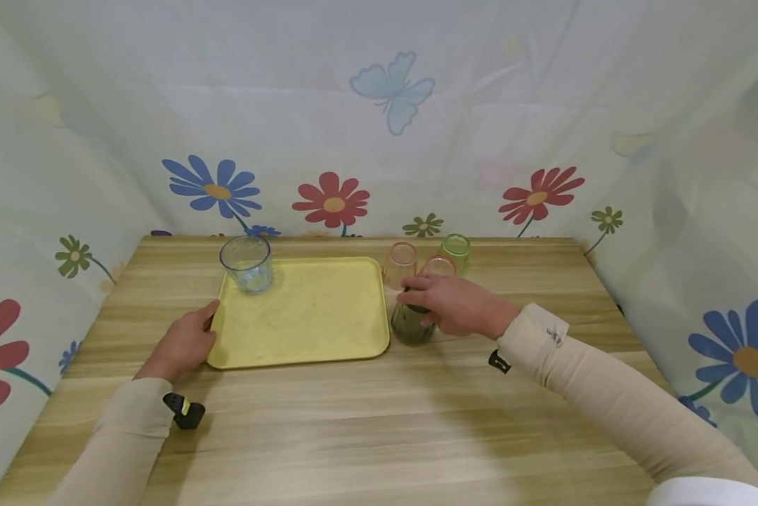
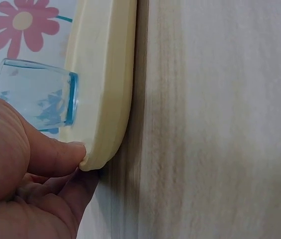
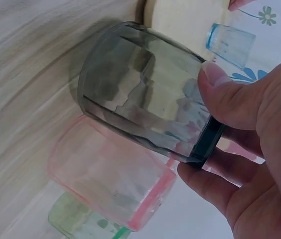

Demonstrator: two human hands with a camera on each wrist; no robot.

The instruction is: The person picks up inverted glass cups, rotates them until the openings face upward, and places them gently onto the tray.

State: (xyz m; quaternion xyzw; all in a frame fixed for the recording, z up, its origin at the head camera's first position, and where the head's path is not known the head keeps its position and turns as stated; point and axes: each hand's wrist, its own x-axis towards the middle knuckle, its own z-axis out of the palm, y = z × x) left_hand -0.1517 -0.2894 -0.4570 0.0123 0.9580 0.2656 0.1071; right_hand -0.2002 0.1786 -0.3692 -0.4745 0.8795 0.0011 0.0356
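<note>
The left hand [image 1: 185,344] grips the yellow serving tray [image 1: 315,316] at its left edge. The fingers pinch the rim: thumb on the upper side, fingers beneath. The tray lies on the left and middle part of the wood-grain table [image 1: 353,436]. A clear blue drinking glass [image 1: 247,266] stands upright on the tray at its far left corner, mouth up, beyond the left hand.

The right hand [image 1: 457,302] holds a smoky gray drinking glass [image 3: 140,92] from above, just beside the right edge of the tray. The thumb and fingers pinch the glass about its thick base. The glass is inverted: base up, wide mouth toward the table. Whether its rim touches the table cannot be told.

Three further glasses are located beyond the right hand, at the far right of the tray. The left pink glass [image 1: 400,263] is nearest the tray edge. The right pink glass [image 1: 438,266] is partly covered by the right hand. The green glass [image 1: 456,253] is the farthest of the three. All three stand inverted.

Beige sleeves [image 1: 593,379] cover both forearms. A white curtain [image 1: 258,105] with printed flowers and a pale blue butterfly print [image 1: 394,88] borders the far side of the table.
</note>
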